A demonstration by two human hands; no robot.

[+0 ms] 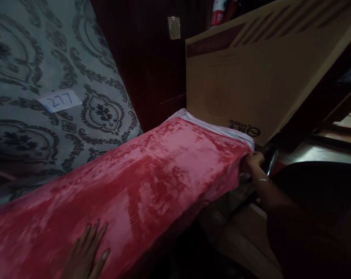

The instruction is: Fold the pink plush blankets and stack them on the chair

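We rest our left hand [85, 252], fingers spread, flat on the red cloth [152, 182]; our right hand [253, 159] is curled closed on its corner near the cardboard box [236, 81]; the cloth lies alongside the patterned wall [102, 110].

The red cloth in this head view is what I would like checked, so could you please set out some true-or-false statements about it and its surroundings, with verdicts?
1. The right hand grips the red cloth near a far corner. True.
2. The left hand is clenched in a fist. False: it lies open on the cloth.
3. A cardboard box stands beyond the cloth's far end. True.
4. The number on the paper is 512. False: it is 277.
5. The right wrist is bare. False: it wears a thin bracelet.
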